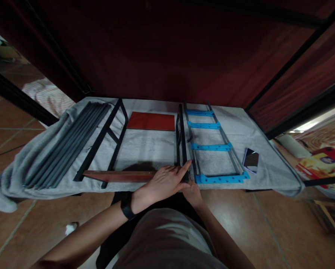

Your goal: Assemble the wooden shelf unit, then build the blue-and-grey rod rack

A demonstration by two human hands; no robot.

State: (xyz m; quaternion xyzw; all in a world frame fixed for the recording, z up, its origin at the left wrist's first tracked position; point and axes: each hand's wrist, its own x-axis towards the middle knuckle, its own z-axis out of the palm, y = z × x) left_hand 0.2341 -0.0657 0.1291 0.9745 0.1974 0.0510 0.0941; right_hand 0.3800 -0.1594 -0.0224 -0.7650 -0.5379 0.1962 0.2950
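Observation:
A black metal side frame [183, 145] lies on the cloth, with one end at the near table edge. My left hand [167, 182], a dark band at its wrist, lies across the right end of a narrow red-brown board [119, 176]. Its thumb and forefinger go around the end of that frame, and the other fingers bend over the board's far side. Just below, my right hand [193, 193] is closed against the frame's end; its fingertips are mostly hidden. A second black side frame [100, 150] meets the board's left end. Between the frames, farther back, rests an orange-red panel [151, 121].
Several grey metal tubes [69, 145] lie side by side at the left. To the right are grey rods with blue perforated crosspieces [211, 147] and a phone [251, 160]. Grey cloth [276, 172] covers the surface. A dark red panel [167, 52] rises behind it.

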